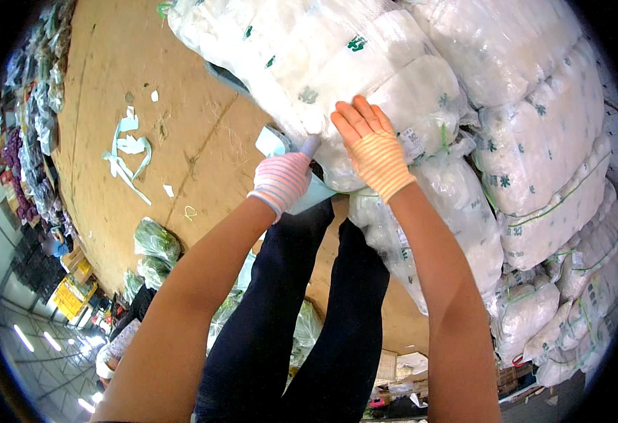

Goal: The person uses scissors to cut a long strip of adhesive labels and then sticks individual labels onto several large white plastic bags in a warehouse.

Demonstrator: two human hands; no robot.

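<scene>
My left hand [282, 177], in a pink and white striped glove, is closed around a grey cylindrical handle [310, 145]; what the handle belongs to is hidden. Beside the fist is a pale blue sheet [313, 194]. My right hand [375, 148], in an orange and yellow striped glove with bare fingertips, lies flat on a large clear plastic bag with white contents [335, 58]. The bag bears green printing, and a printed label [410, 141] shows next to this hand. More such bags [446, 211] are below it.
Stacked white bags [542, 158] tied with green cord rise at the right. Pale blue strips [129, 148] lie on the brown floor [192, 106]. Bagged green vegetables [155, 240] sit near my legs. At far left are piled bags [44, 127], a yellow crate [68, 297] and other people.
</scene>
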